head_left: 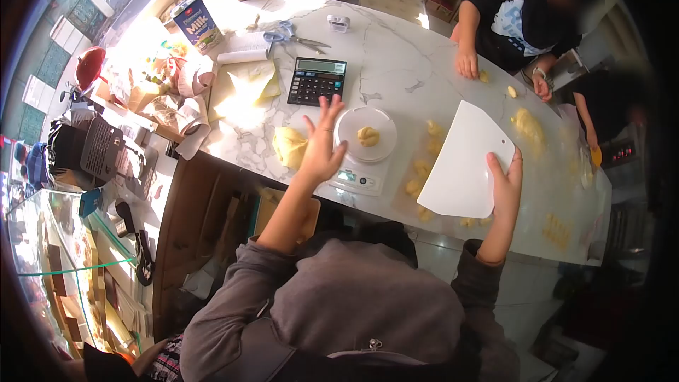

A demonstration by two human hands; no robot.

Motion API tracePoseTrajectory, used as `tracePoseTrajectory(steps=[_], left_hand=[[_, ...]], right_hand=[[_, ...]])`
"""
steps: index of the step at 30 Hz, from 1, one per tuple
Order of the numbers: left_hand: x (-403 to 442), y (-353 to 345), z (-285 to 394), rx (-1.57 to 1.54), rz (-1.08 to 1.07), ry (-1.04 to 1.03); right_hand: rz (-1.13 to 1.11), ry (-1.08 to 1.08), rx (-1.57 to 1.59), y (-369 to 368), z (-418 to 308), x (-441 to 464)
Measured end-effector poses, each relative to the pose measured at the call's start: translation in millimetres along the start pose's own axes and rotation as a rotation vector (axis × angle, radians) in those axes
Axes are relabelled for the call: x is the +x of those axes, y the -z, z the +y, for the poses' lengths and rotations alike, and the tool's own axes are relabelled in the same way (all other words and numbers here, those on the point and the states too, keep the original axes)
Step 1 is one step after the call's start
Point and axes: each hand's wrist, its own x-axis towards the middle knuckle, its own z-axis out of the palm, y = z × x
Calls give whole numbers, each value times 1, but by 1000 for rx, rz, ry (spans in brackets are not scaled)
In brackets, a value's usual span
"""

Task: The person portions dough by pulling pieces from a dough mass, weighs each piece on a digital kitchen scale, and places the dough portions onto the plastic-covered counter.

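Note:
My right hand (505,182) grips a large white flat scraper (460,163) above the marble table. Its fingers are wrapped on the scraper's right edge. My left hand (325,143) is raised with fingers spread and nothing in it, between a yellow dough lump (288,147) and a white kitchen scale (359,180). One small dough piece (368,136) sits on the scale's round plate (387,150). Several dough pieces (420,169) lie in a line to the right of the scale, partly hidden by the scraper.
A calculator (316,81), blue scissors (286,35), and milk carton (197,22) stand beyond the scale. Across the marble table (403,49), a person (520,21) handles small dough pieces near a larger dough mass (527,127). Another person's arm (585,117) is at the far right.

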Motion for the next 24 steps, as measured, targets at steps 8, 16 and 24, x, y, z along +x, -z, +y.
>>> tracePoseTrajectory(steps=[8,16,24], left_hand=[[-46,31,-94,141,745,98],[-48,21,-115,-124,833,332],[-47,24,-107,-95,807,336]], right_hand=[[190,-21,78,13,-5,-21],[270,10,148,20,-5,-20],[240,-1,165,11,-1,-29]])
